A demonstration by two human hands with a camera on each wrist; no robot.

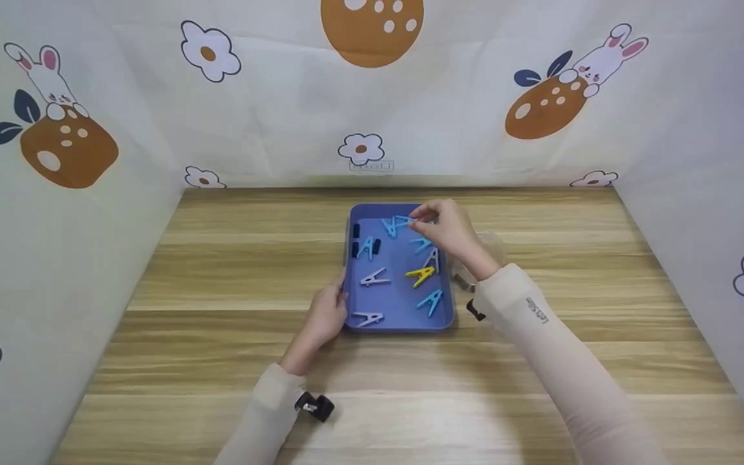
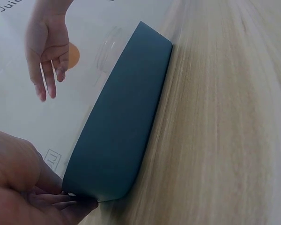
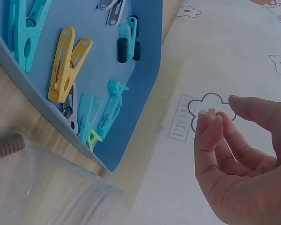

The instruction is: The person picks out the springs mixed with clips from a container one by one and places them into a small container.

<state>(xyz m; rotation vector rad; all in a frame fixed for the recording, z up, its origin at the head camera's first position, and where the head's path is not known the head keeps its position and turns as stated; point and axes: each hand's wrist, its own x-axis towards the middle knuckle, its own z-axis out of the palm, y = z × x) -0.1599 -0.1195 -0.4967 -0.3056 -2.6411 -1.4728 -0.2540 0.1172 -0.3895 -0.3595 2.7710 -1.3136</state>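
Observation:
My left hand [image 1: 325, 314] grips the blue tray [image 1: 398, 326] at its left side near the front corner. In the left wrist view, that hand's thumb and fingers pinch the tray's end. My right hand [image 1: 451, 232] hovers over the far right of the tray. The right wrist view shows its fingers [image 3: 208, 136] loosely bent, thumb apart, with nothing between them. Inside the tray lie several light blue clothespins [image 1: 431, 302], a yellow clothespin [image 1: 420, 276] and several pale ones [image 1: 375, 278]. A small green piece [image 3: 93, 138] is partly hidden among the blue clothespins.
Several dark ridged cylinders [image 3: 122, 50] lie inside the tray toward its left side. Right of the tray is a clear plastic container [image 3: 79, 197], partly hidden by the right arm in the head view, with another dark ridged piece [image 3: 7, 146] there. Patterned cloth walls [image 1: 281, 123] enclose the wooden table [image 1: 230, 258].

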